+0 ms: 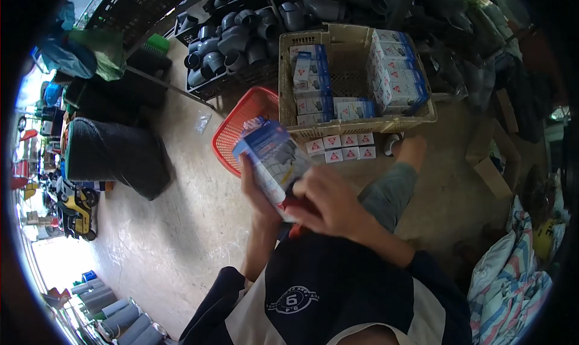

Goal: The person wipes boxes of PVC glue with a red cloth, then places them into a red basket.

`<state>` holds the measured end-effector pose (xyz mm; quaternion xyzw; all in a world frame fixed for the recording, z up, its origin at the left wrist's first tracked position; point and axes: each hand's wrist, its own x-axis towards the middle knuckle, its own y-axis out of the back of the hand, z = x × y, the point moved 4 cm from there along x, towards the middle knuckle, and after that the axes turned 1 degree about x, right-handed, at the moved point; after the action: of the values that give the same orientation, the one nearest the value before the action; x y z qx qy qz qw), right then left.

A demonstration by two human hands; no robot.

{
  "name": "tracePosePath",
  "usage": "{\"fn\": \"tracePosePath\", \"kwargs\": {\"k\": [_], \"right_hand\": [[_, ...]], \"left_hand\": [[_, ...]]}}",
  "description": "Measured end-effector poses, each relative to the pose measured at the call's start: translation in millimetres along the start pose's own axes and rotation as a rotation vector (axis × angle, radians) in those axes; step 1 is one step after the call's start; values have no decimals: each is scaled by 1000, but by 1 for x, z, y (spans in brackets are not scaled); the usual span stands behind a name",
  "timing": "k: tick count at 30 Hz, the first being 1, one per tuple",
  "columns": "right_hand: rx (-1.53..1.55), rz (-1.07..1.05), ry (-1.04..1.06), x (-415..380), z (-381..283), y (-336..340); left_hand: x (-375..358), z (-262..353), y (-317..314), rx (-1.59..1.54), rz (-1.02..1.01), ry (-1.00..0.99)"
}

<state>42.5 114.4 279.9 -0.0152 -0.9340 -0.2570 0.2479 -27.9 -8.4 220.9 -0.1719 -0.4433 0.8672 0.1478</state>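
Note:
My left hand (257,191) is wrapped around the side of a blue-and-white printed cardboard box (271,158), holding it tilted in front of my chest. At the box's near end my right hand (332,203) is closed, slightly blurred, with its fingers gripping the end edge. A bit of red shows by these fingertips; I cannot make out what it is. Just beyond the box stands a red plastic basket (232,131), with a patterned item at its near side partly hidden by the box. Small white boxes (342,148) with red triangle marks lie in rows on the floor.
A beige plastic crate (362,126) holds several stacks of similar blue-and-white boxes. Grey pipe elbows (235,40) fill dark crates behind. A black mesh roll (114,152) stands left, an open carton (494,158) right, striped sacks (512,266) lower right. My leg (392,194) reaches towards the small boxes.

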Motion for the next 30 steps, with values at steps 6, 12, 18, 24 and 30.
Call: {"fn": "tracePosePath", "kwargs": {"k": [6, 12, 18, 24, 30], "right_hand": [[91, 365, -342, 10, 14, 5], [93, 350, -492, -6, 33, 5], [-52, 257, 163, 40, 18, 42], [32, -71, 264, -7, -9, 17], [-107, 79, 113, 32, 27, 48]], "left_hand": [[-14, -10, -28, 248, -8, -468], [-7, 9, -39, 253, -52, -423], [-23, -29, -33, 258, 41, -76], [4, -1, -8, 1, -123, 17], [-28, -24, -29, 73, -11, 83]]}}
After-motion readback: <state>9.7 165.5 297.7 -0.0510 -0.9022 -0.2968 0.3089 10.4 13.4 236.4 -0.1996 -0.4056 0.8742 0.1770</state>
